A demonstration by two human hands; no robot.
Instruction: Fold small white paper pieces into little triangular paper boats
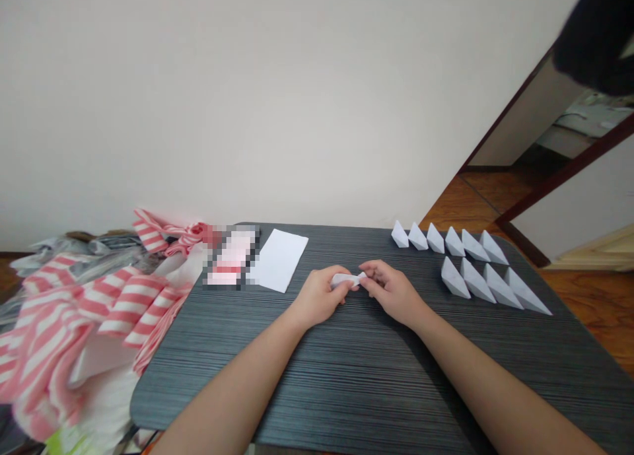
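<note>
My left hand point(319, 295) and my right hand point(391, 291) meet over the middle of the dark grey table point(347, 376). Between them they pinch a small folded piece of white paper point(347, 280), fingers curled round its two ends. Most of the paper is hidden by the fingers. A flat white sheet point(279, 259) lies just beyond my left hand. To the right, several folded white paper shapes point(475, 267) stand in two rows on the table.
A heap of red-and-white striped bags point(84, 310) spills over the table's left edge. A blurred pink-and-white packet point(230, 257) lies beside the flat sheet. A pale wall stands behind the table, with wooden floor and a doorway at the right.
</note>
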